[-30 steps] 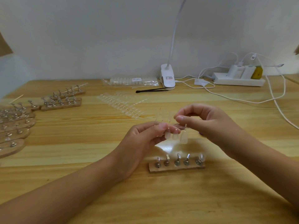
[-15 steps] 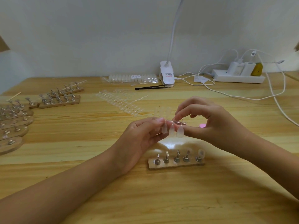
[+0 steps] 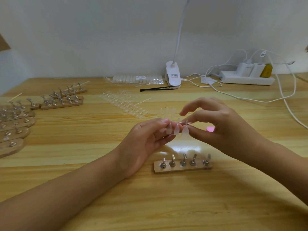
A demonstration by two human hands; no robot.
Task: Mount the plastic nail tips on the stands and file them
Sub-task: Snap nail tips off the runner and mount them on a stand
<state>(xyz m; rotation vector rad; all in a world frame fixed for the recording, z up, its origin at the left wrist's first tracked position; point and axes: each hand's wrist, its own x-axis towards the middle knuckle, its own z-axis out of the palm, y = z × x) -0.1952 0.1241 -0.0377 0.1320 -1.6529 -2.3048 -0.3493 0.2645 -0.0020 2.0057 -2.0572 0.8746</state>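
The step in hand, as I judge it, is mounting: freeing one tip from its strip so it can go onto the stand, which sits near the front edge of the desk, about midway along. The stand has five pegs; the rightmost seems to carry a tip already and the other four look bare, so filing is some way off.

The strip is held in the air above the stand, between both hands, with several tips hanging from it. The left hand pinches its left end between thumb and fingertips, the palm half open and turned up. The right hand pinches the end tip at the strip's right end between thumb and a fingertip, its other fingers arched above and touching nothing.

The next move likely calls for a small twist or snap at the tip's neck while the left hand steadies the strip, then a careful seating on a bare peg.

More strips lie toward the back, and other stands crowd the left edge
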